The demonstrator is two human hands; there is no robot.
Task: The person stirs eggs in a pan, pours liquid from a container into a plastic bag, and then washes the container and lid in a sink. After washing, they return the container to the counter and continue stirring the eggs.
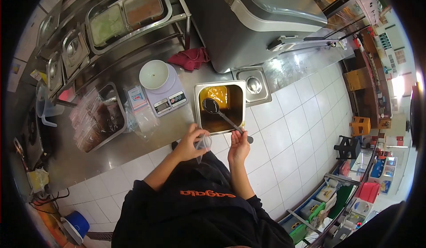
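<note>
- Landmark: steel pan (240,98) of orange-brown sauce, sunk in the counter (133,150) at its near edge.
- Left hand (190,142) sat just below the pan's near-left corner, fingers curled and pinching a small clear bag (204,144) at its mouth. Bag hung over the counter edge, near the person's chest; looked empty, but too small to be sure.
- Right hand (239,145) sat just below the pan's near-right corner, fingers pressed together around the ladle (225,117) handle end.
- Ladle bowl rested in the sauce at pan centre-left; handle ran diagonally down-right over the pan's near rim to the right hand.
- Bag and ladle handle were apart, bag left of the handle.
- Judged step: portioning sauce into bags; bag held ready, scoop not yet lifted.
- Next move would call for: level lift of the ladle clear of the near rim, bag mouth pulled open wide and brought under the bowl, slow tilt so nothing ran down the outside of the bag.
- Left of the pan: scale (164,90) with a white bowl (154,74) on top, packets of clear bags (140,110) beside it, further left a tray (100,121) of filled bags.
- Right of the pan: small lidded pot (254,86). Behind it: red cloth (190,58) and a large steel machine (266,21).
</note>
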